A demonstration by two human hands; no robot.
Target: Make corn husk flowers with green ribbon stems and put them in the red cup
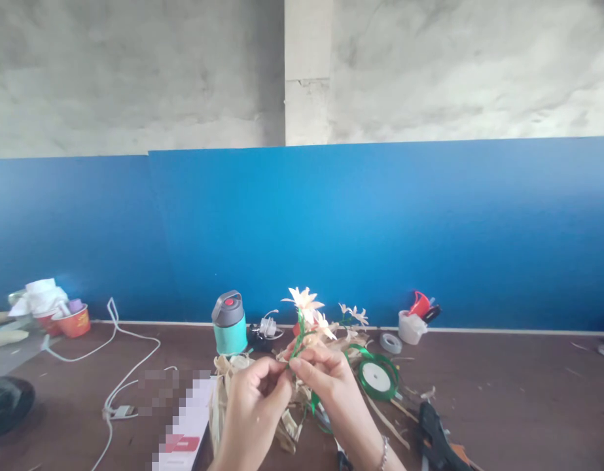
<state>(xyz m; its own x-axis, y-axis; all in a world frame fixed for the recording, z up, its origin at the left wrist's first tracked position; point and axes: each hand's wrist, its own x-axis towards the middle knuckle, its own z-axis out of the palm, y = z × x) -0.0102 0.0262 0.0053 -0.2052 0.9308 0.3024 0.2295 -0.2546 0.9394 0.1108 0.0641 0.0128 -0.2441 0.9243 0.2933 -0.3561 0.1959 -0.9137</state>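
My left hand (255, 399) and my right hand (326, 379) meet over the table, fingers pinched together. Between them they hold a pale handmade flower (304, 301) on a stem wrapped in green ribbon (298, 337). The flower stands upright above my fingertips. Under my hands lies a heap of dried husk strips (228, 373). A spool of green ribbon (376, 377) lies just right of my right hand, its loose end trailing toward my wrist.
More pale flowers (353, 315) stand behind. A teal bottle with a grey lid (230, 324), a charger and white cable (125, 373), red paper cups (73, 320), a tape roll (390, 343), a white cup with tools (412, 324) and a black glue gun (436, 435) sit on the brown table.
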